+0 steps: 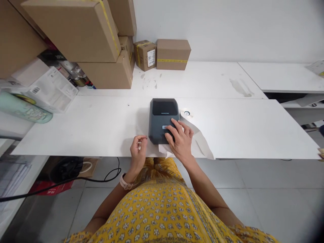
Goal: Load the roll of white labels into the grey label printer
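We stood at the near edge of the white table [88, 125] with the small black label printer [163, 109] straight ahead of us, its long axis running away from us and its front end close to the table's edge. Our right hand [180, 141] lay on top of that front end, the grip released: fingers spread flat over the casing, grasping nothing. Our left hand [138, 152] hovered just beside the printer's front left corner, apart from it, fingers curled toward the thumb; we could not tell whether that grip pinched anything. So the right hand was the nearer one, already touching. A white paper strip [201, 143] trailed from a roll [186, 113] just right of the printer to the table's edge, passing under the right hand. Cardboard boxes [101, 40] were stacked at the far left
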A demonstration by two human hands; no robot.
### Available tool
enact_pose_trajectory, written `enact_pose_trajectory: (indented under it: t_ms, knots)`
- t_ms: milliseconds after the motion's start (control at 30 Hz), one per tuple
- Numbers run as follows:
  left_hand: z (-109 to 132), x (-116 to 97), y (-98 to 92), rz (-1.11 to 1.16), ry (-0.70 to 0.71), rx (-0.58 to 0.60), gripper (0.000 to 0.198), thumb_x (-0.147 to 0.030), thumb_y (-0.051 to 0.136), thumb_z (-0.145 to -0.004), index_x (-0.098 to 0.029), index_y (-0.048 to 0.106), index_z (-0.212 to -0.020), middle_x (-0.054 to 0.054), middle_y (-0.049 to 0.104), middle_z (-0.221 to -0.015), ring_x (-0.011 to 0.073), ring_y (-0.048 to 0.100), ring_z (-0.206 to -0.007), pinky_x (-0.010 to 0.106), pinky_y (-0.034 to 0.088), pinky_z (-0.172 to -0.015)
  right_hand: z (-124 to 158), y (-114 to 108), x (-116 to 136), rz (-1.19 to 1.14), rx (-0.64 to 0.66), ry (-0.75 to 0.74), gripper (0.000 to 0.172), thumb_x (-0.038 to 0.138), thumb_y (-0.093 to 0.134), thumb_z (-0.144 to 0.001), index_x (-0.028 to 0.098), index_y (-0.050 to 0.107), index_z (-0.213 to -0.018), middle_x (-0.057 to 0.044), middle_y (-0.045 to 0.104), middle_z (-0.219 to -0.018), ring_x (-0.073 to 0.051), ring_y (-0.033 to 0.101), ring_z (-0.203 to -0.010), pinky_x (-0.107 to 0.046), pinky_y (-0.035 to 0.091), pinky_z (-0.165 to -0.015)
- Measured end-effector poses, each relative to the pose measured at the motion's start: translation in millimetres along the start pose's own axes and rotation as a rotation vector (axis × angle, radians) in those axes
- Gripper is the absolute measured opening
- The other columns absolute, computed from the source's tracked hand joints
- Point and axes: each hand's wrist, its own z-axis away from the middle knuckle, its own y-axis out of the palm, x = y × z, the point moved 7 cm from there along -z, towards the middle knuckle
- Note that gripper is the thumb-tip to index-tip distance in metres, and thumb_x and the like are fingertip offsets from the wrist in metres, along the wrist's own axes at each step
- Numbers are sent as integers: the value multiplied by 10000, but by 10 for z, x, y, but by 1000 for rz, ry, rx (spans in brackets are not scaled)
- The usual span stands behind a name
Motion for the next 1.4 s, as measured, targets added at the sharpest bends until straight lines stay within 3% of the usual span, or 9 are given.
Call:
enact_pose_trajectory:
  t_ms: [200, 333, 500, 667, 933, 1100, 1167, 1267, 1400]
  knots:
    - [-24, -21, 248, 36, 69, 99, 538, -524, 529, -965, -272, 529, -1440, 110, 527, -1517, 264, 543, -1346, 432, 448, -1126, -73, 14, -39, 14, 62, -44, 267, 490, 492, -1023, 326, 661, -1149, -8, 547, -1534, -302, 386, -1481, -598, 161, -1237]
    - [11, -69, 316, 78, 92, 138, 573, -532, 493, -985, -292, 480, -1505, 82, 445, -1610, 267, 401, -1496, 445, 345, -1238, 96, 4, -194, -200, 25, 5, 441, 514, 406, -1034, 296, 501, -1405, -87, 322, -1673, -302, 314, -1536, -577, 337, -1188]
    - [-124, -329, 247, 152, 159, 83, 525, -537, 439, -1006, -269, 561, -1441, 73, 508, -1570, 243, 428, -1487, 433, 322, -1256, 86, -98, -198, -346, -44, 28, 558, 550, 294, -1044, 366, 278, -1571, -63, 259, -1698, -296, 253, -1568, -612, 270, -1238]
    - [-562, -461, 230, 266, 212, 0, 488, -504, 470, -998, -234, 568, -1392, 112, 672, -1369, 244, 590, -1340, 446, 429, -1166, -504, -309, -35, -372, -115, -89, 599, 620, 206, -1038, 388, 236, -1589, -36, 260, -1693, -296, 234, -1574, -600, 231, -1262]
    - [-936, 39, 588, 5, -34, 168, 609, -155, 604, -789, -196, 531, -1393, 137, 594, -1458, 277, 537, -1386, 441, 462, -1125, -1816, -375, -37, -295, -216, -187, 652, 642, 227, -1037, 381, 61, -1611, -55, 278, -1660, -250, 287, -1556, -522, 326, -1239]
    - [-1033, 38, 653, -66, -21, 185, 612, -164, 616, -768, -204, 548, -1375, 108, 642, -1397, 271, 596, -1297, 430, 460, -1115, -1792, -610, 88, -163, -397, -223, 517, 520, 359, -1047, 288, 363, -1509, -108, 477, -1515, -270, 432, -1465, -519, 397, -1186]
    - [-1072, 10, 680, -94, -17, 217, 656, -189, 650, -759, -223, 526, -1402, 103, 637, -1407, 282, 601, -1288, 429, 479, -1086, -1633, -510, 107, -104, -237, -203, 393, 389, 362, -1052, 240, 535, -1371, -114, 640, -1327, -271, 600, -1291, -489, 477, -1103]
    - [-1113, -21, 688, -170, -13, 244, 730, -207, 685, -740, -227, 489, -1444, 119, 626, -1418, 307, 593, -1296, 451, 479, -1072, -1317, 15, 88, 83, 372, -229, 339, 199, 417, -991, 196, 681, -1203, -94, 768, -1102, -272, 715, -1086, -464, 501, -1056]
    - [-1134, -17, 661, -208, -20, 260, 749, -217, 702, -731, -239, 493, -1450, 117, 655, -1377, 297, 626, -1247, 452, 482, -1062, -996, 499, 38, 334, 806, -349, 420, 81, 425, -933, 147, 702, -1242, -130, 766, -1204, -271, 665, -1238, -517, 197, -1266]
